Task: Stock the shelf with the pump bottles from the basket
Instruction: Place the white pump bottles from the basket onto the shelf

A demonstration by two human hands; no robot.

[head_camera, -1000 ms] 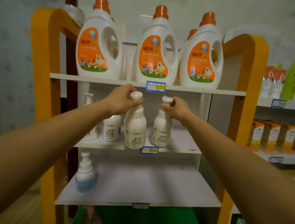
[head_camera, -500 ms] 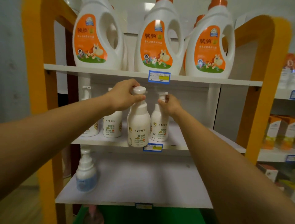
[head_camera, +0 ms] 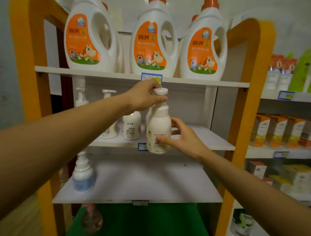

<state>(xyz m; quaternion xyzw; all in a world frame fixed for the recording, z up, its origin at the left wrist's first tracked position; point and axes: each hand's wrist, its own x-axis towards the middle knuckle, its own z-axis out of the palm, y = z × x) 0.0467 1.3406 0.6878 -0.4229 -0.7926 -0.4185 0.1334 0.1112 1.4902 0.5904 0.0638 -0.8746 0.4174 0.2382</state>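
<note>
Both hands (head_camera: 168,118) on one pump bottle (head_camera: 159,128), its label partly hidden.

I see open board on the middle shelf (head_camera: 210,139) right of the held pump bottle (head_camera: 159,129); 2 white bottles (head_camera: 131,124) crowd its left. The upper shelf edge (head_camera: 185,82) hangs just over the pump heads. The lower shelf (head_camera: 143,182) is bare except 1 blue-labelled bottle (head_camera: 82,175) far left.

Blurred pink-topped bottle (head_camera: 91,219) below; 3 jug caps (head_camera: 157,1) cropped.
</note>
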